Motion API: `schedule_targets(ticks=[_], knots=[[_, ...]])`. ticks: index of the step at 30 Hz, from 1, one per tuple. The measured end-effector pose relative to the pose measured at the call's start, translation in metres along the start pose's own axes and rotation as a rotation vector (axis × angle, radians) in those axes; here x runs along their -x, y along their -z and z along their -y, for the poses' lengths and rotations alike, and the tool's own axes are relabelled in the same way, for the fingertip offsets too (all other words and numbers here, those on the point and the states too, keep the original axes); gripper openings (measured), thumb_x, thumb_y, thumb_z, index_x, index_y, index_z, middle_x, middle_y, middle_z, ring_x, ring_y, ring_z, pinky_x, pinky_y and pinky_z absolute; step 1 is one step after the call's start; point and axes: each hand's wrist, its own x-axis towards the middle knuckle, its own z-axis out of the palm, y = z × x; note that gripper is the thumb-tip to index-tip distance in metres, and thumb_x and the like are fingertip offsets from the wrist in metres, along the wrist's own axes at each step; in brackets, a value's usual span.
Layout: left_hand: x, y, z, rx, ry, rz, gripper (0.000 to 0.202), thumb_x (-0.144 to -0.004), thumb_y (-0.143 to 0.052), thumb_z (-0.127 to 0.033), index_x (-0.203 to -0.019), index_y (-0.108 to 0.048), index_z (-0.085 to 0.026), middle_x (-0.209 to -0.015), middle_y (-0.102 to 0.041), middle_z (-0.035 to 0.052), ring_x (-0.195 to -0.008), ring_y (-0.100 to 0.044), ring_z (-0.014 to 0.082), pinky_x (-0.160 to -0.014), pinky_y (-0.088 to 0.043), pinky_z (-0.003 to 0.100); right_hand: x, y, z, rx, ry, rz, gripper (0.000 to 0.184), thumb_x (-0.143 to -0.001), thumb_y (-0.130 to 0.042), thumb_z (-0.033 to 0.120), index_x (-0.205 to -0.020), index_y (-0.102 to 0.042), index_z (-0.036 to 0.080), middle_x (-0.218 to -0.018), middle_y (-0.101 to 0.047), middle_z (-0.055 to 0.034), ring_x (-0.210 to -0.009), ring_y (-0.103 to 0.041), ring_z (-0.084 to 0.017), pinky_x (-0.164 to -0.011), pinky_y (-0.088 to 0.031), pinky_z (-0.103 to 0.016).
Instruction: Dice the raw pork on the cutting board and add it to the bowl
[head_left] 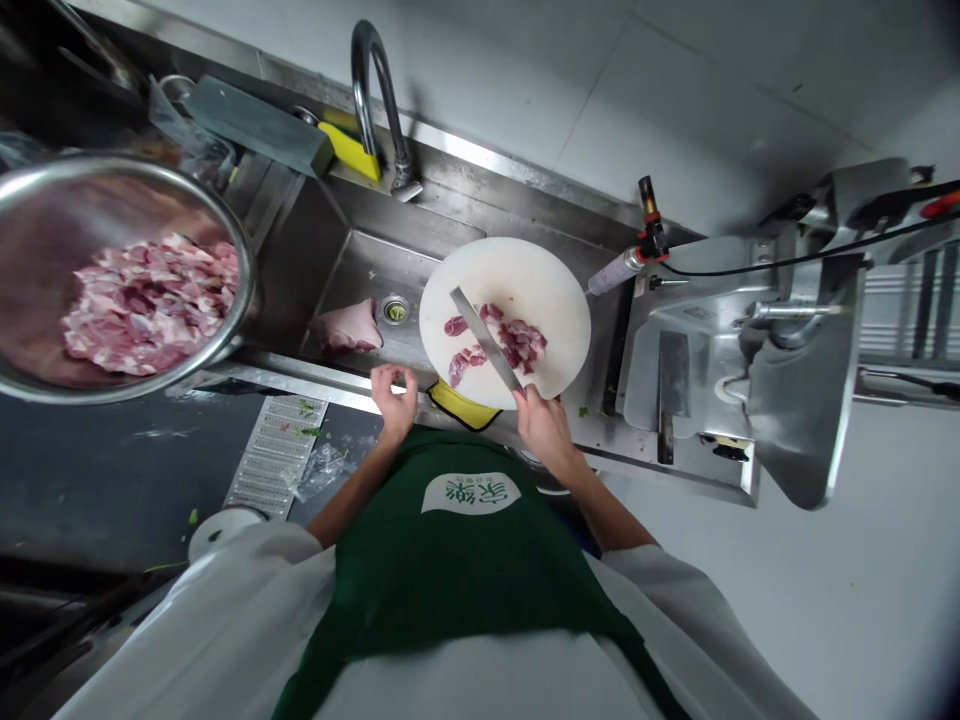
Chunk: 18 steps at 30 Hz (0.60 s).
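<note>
From the head camera, the right hand is closed around the handle of a knife, fingers wrapped tight together at the near edge of a round white cutting board. The long blade runs up and to the left, away from the knuckles and across the board. Meat pieces lie on the board just beyond those fingers. Most are heaped on the right of the blade and a few sit on its left, so the steel lies between them. None of the meat touches the hand itself. The board sits over the right part of a steel sink, with a yellow cloth showing under its near rim. The left hand rests at the sink's front edge, clear of the board. Its fingers are curled in, with thumb and forefinger tips close together. Whether they pinch anything is too small to tell. A larger slab of meat lies in the basin beside the drain, just beyond that hand. A tap arches over the sink. A big steel bowl at far left holds a mound of cut meat. A cleaver lies on the steel counter to the right, beside a slicing machine. A green apron fills the foreground.
</note>
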Motion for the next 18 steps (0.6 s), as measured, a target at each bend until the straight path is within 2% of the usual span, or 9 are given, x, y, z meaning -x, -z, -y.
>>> schedule_targets(ticks=[2,4,6,8,10,11,14,18], knots=[[0.001,0.007,0.003,-0.020,0.026,-0.063,0.009,-0.094,-0.056,-0.026,-0.088,-0.059,-0.021,-0.094,-0.056,0.0073,-0.094,-0.055,0.0231,-0.093,-0.048,0.039,-0.008,-0.008,0.017,-0.034,0.045,0.003,0.047,-0.113,-0.022,0.037,-0.123,-0.062,0.013,-0.099,-0.076,-0.0169,-0.095,-0.072,-0.026,-0.082,-0.044,-0.029],[0.001,0.003,0.001,-0.021,0.003,-0.015,0.009,-0.094,-0.056,-0.025,-0.086,-0.059,-0.022,-0.091,-0.057,0.0068,-0.093,-0.055,0.0235,-0.094,-0.047,0.041,-0.025,-0.021,0.033,-0.045,0.084,0.099,0.043,-0.113,-0.025,0.033,-0.124,-0.062,0.013,-0.103,-0.076,-0.0168,-0.096,-0.072,-0.025,-0.085,-0.046,-0.029],[0.000,-0.010,-0.004,0.015,-0.070,0.155,0.007,-0.092,-0.059,-0.025,-0.086,-0.061,-0.022,-0.093,-0.060,0.0069,-0.096,-0.056,0.0245,-0.097,-0.047,0.042,-0.043,-0.032,0.043,-0.034,0.109,0.189,0.039,-0.112,-0.030,0.029,-0.124,-0.063,0.014,-0.108,-0.075,-0.0171,-0.100,-0.072,-0.025,-0.088,-0.047,-0.030],[0.000,-0.027,-0.009,0.059,-0.165,0.357,0.005,-0.091,-0.063,-0.026,-0.088,-0.064,-0.023,-0.099,-0.063,0.0078,-0.100,-0.057,0.0255,-0.099,-0.047,0.043,-0.057,-0.038,0.046,-0.020,0.123,0.214,0.038,-0.111,-0.030,0.028,-0.125,-0.063,0.014,-0.112,-0.075,-0.0173,-0.104,-0.071,-0.025,-0.090,-0.047,-0.031],[0.000,-0.043,-0.011,0.065,-0.229,0.484,0.006,-0.091,-0.062,-0.026,-0.089,-0.066,-0.022,-0.102,-0.063,0.0089,-0.101,-0.057,0.0255,-0.098,-0.048,0.043,-0.062,-0.039,0.041,-0.017,0.129,0.198,0.038,-0.112,-0.030,0.031,-0.125,-0.062,0.015,-0.113,-0.075,-0.0167,-0.106,-0.071,-0.024,-0.089,-0.047,-0.030],[0.001,-0.048,-0.012,0.056,-0.246,0.509,0.007,-0.092,-0.060,-0.025,-0.089,-0.066,-0.022,-0.102,-0.063,0.0091,-0.100,-0.057,0.0250,-0.097,-0.048,0.042,-0.061,-0.038,0.035,-0.017,0.123,0.197,0.038,-0.112,-0.031,0.032,-0.125,-0.063,0.015,-0.113,-0.075,-0.0163,-0.105,-0.071,-0.024,-0.088,-0.047,-0.030],[0.002,-0.057,-0.010,0.033,-0.265,0.515,0.012,-0.093,-0.056,-0.021,-0.088,-0.066,-0.022,-0.099,-0.063,0.0088,-0.098,-0.058,0.0237,-0.096,-0.049,0.041,-0.049,-0.035,0.011,-0.016,0.086,0.205,0.035,-0.112,-0.035,0.035,-0.124,-0.063,0.016,-0.114,-0.075,-0.0153,-0.105,-0.070,-0.024,-0.088,-0.045,-0.029],[0.000,-0.055,-0.008,0.036,-0.258,0.514,0.012,-0.092,-0.055,-0.017,-0.088,-0.066,-0.022,-0.100,-0.063,0.0087,-0.098,-0.059,0.0230,-0.097,-0.050,0.040,-0.025,-0.035,-0.029,-0.029,0.029,0.234,0.032,-0.110,-0.042,0.037,-0.119,-0.066,0.018,-0.114,-0.074,-0.0136,-0.108,-0.068,-0.024,-0.087,-0.043,-0.028]])
